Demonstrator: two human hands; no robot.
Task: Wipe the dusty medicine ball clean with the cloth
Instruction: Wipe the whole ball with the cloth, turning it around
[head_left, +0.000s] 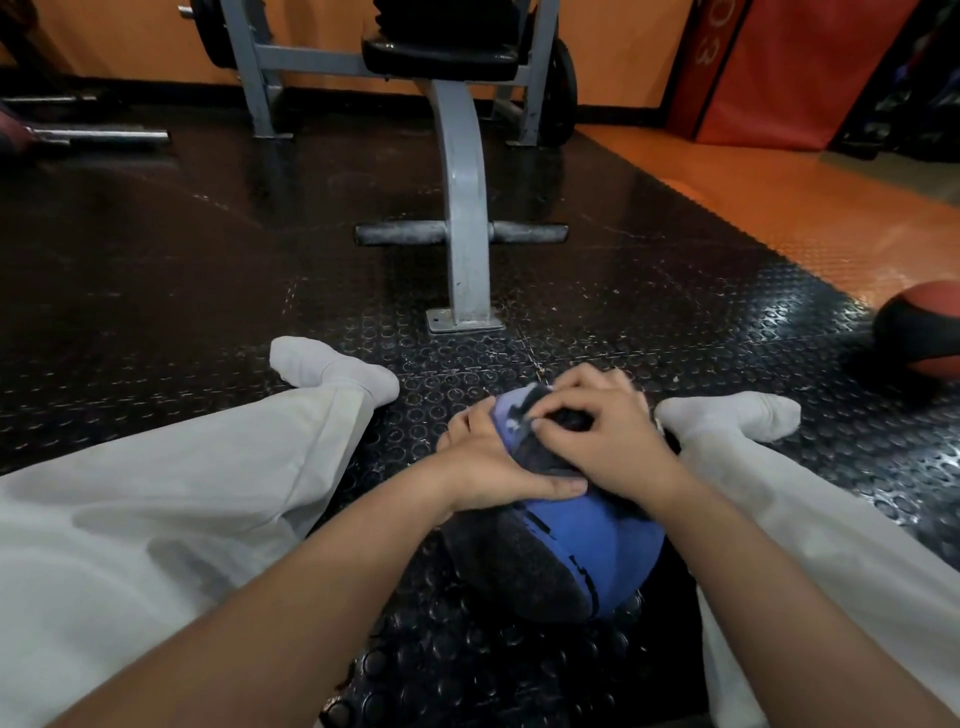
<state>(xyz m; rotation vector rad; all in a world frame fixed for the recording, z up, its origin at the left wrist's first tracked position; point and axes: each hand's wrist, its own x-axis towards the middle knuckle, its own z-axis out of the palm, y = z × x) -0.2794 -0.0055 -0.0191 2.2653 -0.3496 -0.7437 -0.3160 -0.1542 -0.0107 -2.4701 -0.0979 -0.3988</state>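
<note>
1. Both hands are on the medicine ball (597, 540), which sits on the floor (649, 291) between the spread legs. The left hand (493, 467) grips its upper left side, and the right hand (602, 436) pinches the dark cloth (563, 421) against the top.
2. Looks like mid-wipe up top. Next I'd roll the ball so the lower panels face up.
3. Legs hem it in on both sides. The bench post (465, 218) ahead is well apart, and the red ball (924, 332) is far right.
</note>
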